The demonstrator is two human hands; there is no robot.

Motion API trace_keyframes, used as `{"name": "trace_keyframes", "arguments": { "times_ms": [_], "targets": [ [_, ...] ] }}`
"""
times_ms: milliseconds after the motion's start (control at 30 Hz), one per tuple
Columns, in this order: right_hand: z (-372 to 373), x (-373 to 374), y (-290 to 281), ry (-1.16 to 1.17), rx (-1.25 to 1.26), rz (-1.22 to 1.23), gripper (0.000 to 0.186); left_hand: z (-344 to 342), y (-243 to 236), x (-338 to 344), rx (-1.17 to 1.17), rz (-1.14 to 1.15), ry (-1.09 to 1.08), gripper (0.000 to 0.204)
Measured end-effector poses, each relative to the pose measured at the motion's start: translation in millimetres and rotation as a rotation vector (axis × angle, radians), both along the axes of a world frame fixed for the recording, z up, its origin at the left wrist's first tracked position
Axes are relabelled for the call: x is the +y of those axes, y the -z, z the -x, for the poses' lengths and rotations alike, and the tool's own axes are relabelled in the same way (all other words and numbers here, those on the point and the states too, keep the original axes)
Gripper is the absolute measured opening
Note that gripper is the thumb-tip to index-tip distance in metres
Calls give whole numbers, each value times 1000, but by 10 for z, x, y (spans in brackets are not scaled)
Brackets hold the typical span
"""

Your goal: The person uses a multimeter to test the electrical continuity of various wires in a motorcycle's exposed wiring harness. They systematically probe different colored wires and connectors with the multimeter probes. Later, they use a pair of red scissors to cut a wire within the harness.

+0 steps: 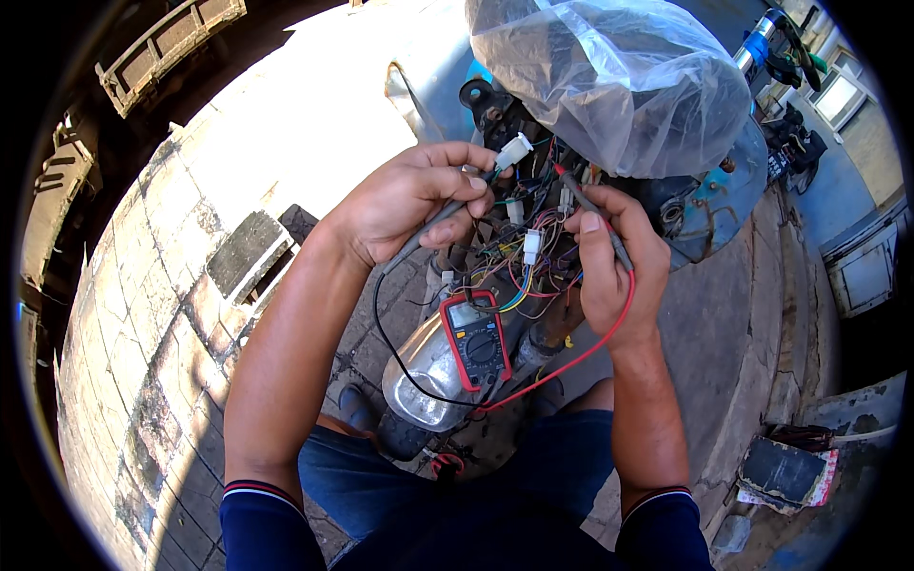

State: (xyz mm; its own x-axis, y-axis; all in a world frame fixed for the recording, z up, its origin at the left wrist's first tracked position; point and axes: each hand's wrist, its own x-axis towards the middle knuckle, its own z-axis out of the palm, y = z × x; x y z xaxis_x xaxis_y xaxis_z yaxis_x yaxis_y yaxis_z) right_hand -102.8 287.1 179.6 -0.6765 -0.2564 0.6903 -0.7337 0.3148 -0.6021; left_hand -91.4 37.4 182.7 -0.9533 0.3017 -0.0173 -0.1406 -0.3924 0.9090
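- One multimeter, red-cased with a dark dial, rests on the chrome headlamp shell — the landmark for everything below.
- Two probes: above and left of the multimeter, the left hand pinches the black probe tightly, its tip at one white connector.
- Above and right of the multimeter, the right hand is closed around the red probe, whose tip is in the wire bundle.
- Two leads, one black and one red, loop down to the multimeter's lower end.
- A second white connector hangs just above the multimeter.
- One clear plastic bag, farther above, wraps the scooter's upper part; what is inside cannot be made out.
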Motion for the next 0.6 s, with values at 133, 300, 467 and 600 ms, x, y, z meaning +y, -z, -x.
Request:
{"name": "trace_keyframes", "arguments": {
  "times_ms": [133,300,467,600],
  "targets": [
    [-14,-4,-12,-7,-17,12,23,-2,4,1,-4,0,-5,33],
    [-46,-25,-88,-136,91,7,27,5,7,-6,15,-15,14,33],
    [26,-221,-208,-143,237,-163,33,-1,7,-11,13,-16,27,32],
    [132,-267,-194,-127,202,-177,34,-12,-27,6,15,-15,38,32]
  ]
}}
